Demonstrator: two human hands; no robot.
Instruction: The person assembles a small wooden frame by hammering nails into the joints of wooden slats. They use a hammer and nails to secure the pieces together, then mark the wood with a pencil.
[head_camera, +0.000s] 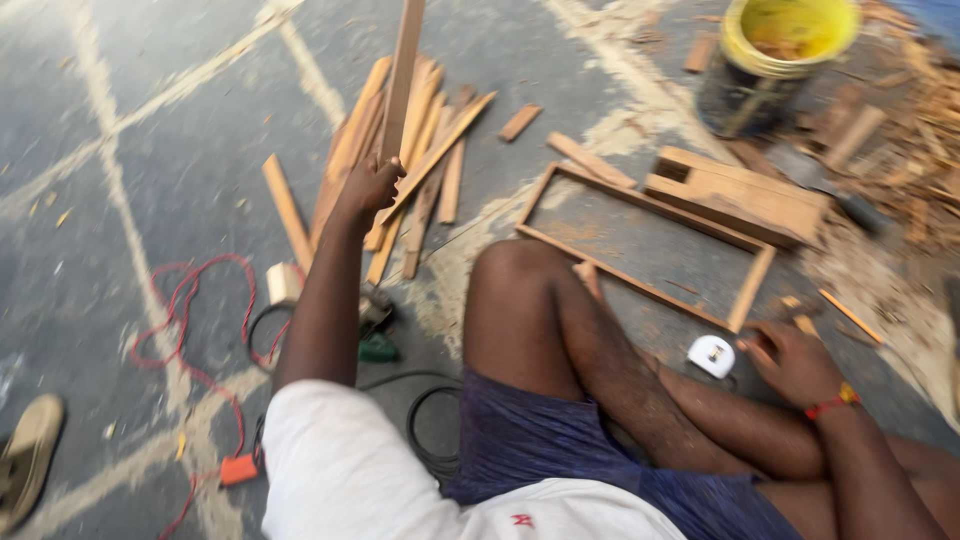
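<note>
My left hand (368, 188) is stretched forward and closed around a long wooden strip (403, 75) that stands nearly upright above a pile of wooden slats (425, 165) on the floor. My right hand (793, 362) rests low on the ground at the right, fingers curled, holding nothing that I can make out. A white tape measure (711, 355) lies just left of it. A rectangular wooden frame (650, 245) lies flat beyond my raised knee (510, 275).
A yellow bucket (780, 45) stands at the far right, with a wooden box (740, 198) and scrap wood near it. A red cord (185, 330), a black cable (425, 425) and a power tool (375, 320) lie by my left arm. A sandal (28, 455) sits at the left edge.
</note>
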